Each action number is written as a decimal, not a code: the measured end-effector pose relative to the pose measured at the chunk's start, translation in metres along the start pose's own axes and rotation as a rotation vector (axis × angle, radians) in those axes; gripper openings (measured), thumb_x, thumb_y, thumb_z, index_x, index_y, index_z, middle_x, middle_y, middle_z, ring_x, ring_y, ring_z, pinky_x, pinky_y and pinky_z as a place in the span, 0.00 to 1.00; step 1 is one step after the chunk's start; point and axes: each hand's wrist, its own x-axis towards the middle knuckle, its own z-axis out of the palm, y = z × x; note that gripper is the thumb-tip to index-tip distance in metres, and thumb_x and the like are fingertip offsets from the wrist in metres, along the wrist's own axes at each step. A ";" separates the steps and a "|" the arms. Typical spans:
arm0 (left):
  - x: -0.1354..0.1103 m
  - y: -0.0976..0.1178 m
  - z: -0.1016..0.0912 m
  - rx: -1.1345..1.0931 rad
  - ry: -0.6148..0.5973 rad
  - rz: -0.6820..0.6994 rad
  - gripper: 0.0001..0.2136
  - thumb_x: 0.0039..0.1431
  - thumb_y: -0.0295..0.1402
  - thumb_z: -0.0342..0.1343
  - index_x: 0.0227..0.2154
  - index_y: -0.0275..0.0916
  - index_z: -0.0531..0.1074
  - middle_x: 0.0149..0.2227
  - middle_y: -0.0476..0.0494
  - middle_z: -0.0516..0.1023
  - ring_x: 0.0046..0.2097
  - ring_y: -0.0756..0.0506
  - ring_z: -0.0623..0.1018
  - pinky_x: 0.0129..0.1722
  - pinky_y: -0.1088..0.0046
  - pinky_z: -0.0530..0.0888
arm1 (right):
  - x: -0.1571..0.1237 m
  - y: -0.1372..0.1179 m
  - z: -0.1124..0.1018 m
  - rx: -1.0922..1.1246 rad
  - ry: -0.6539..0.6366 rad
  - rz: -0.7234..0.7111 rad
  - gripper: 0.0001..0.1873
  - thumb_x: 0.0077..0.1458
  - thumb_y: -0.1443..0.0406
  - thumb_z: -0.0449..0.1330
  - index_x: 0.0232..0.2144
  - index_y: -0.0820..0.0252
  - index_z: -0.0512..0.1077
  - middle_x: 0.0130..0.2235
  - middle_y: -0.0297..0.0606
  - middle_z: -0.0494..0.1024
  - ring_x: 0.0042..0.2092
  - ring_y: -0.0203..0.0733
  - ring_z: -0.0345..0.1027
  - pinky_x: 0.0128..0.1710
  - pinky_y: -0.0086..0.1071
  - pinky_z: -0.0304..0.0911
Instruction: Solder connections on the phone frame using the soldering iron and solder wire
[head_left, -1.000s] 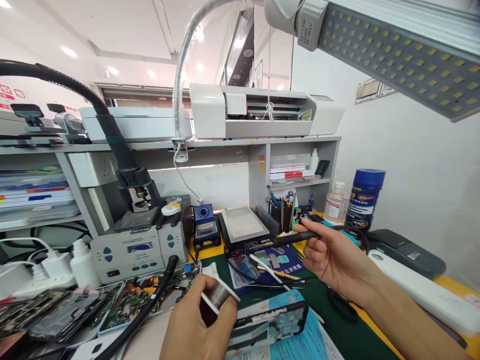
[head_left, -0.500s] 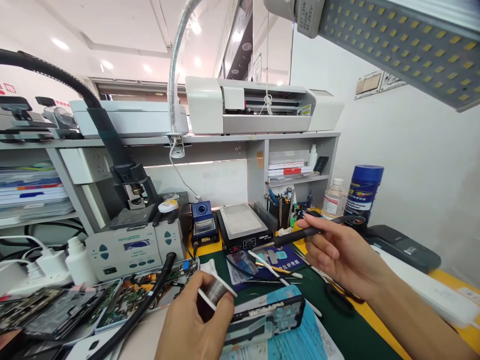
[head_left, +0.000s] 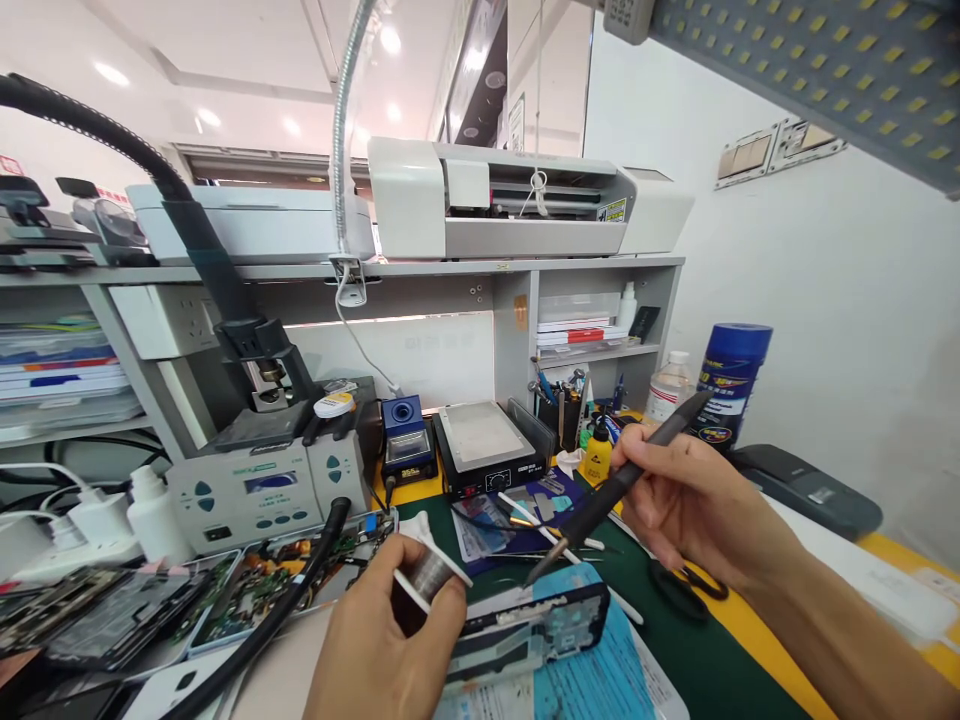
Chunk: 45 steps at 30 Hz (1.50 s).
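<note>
Between thumb and fingers, my left hand (head_left: 390,635) grips a spool of solder wire (head_left: 431,577) with white flanges. Just right of it, a phone frame (head_left: 536,635) stands tilted on its long side; whether my left hand also touches it I cannot tell. My right hand (head_left: 694,500) is closed around the dark handle of a soldering iron (head_left: 611,500). The iron slants down to the left, its tip close to the upper edge of the phone frame; contact is unclear. Under the frame lies a blue printed sheet (head_left: 600,680) on the green mat (head_left: 697,660).
A hot-air station (head_left: 255,500) and a tray of circuit boards (head_left: 262,590) stand left, crossed by a black hose (head_left: 285,610). Behind are a small blue soldering station (head_left: 407,440) and a heating plate (head_left: 487,450). Black scissors (head_left: 682,590) and a yellow bottle (head_left: 598,455) lie rightward.
My right hand has turned the soldering iron from nearly level to steeply slanted, bringing its tip down near the phone frame. My left hand keeps the solder spool in about the same place.
</note>
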 end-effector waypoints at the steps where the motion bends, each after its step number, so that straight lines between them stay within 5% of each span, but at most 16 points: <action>1: 0.000 0.000 0.000 -0.001 0.004 0.004 0.11 0.53 0.46 0.54 0.27 0.44 0.65 0.22 0.56 0.64 0.27 0.49 0.65 0.31 0.75 0.64 | -0.001 0.000 0.002 -0.019 0.003 -0.022 0.11 0.59 0.60 0.67 0.29 0.61 0.77 0.17 0.34 0.77 0.12 0.36 0.68 0.12 0.22 0.59; 8: 0.001 -0.001 0.001 0.000 0.018 0.023 0.12 0.53 0.46 0.55 0.26 0.44 0.65 0.22 0.56 0.65 0.27 0.49 0.66 0.30 0.75 0.64 | -0.004 -0.002 0.010 -0.050 0.104 -0.076 0.09 0.51 0.62 0.67 0.24 0.59 0.73 0.15 0.32 0.71 0.12 0.34 0.63 0.13 0.24 0.52; 26: 0.002 0.000 0.001 0.024 0.013 0.005 0.12 0.55 0.46 0.54 0.26 0.43 0.65 0.23 0.55 0.66 0.28 0.48 0.65 0.31 0.74 0.63 | -0.019 0.009 0.016 -0.115 0.186 -0.301 0.12 0.55 0.61 0.67 0.23 0.58 0.72 0.13 0.31 0.68 0.14 0.31 0.56 0.15 0.26 0.46; 45: 0.003 0.000 0.000 0.054 -0.036 -0.010 0.14 0.56 0.49 0.52 0.28 0.44 0.65 0.24 0.56 0.65 0.29 0.48 0.63 0.32 0.73 0.63 | -0.022 0.009 0.023 -0.204 0.230 -0.315 0.16 0.51 0.56 0.71 0.21 0.56 0.73 0.12 0.31 0.67 0.15 0.33 0.56 0.15 0.25 0.49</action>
